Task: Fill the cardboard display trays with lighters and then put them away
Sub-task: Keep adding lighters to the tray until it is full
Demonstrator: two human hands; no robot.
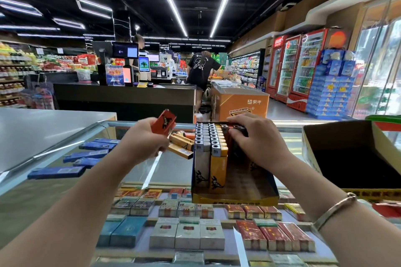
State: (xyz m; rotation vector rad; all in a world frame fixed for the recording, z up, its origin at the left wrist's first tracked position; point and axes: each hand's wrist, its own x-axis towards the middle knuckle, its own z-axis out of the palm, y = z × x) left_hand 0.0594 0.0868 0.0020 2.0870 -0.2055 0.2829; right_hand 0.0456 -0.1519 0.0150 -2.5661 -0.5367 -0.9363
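Nearest to me, under the glass counter top (165, 171), rows of cigarette packs (187, 235) lie in the case. On the glass stands the open yellow-and-black cardboard display tray (235, 198). It holds two full rows of upright lighters, a white row (200, 147) and a yellow row (218, 147), and its right part is mostly not filled.

My right hand (260, 143) rests over the far right side of the tray, fingers curled onto a few dark-topped lighters (235, 129) there; I think it is steadying or pressing them in. My left hand (144, 138) is closed around one flat red plastic lighter (163, 123), held tilted above the counter, just left of the tray.

Beyond it lies a small heap of loose orange lighters (181, 145), and further left some blue lighters (86, 155) are scattered on the glass. At the right is an empty dark cardboard box (312, 154).

I judge the lighters light, stiff and a little slippery, so I would pinch each on its broad flat faces. The tray is thin card; take it by both ends, from below.
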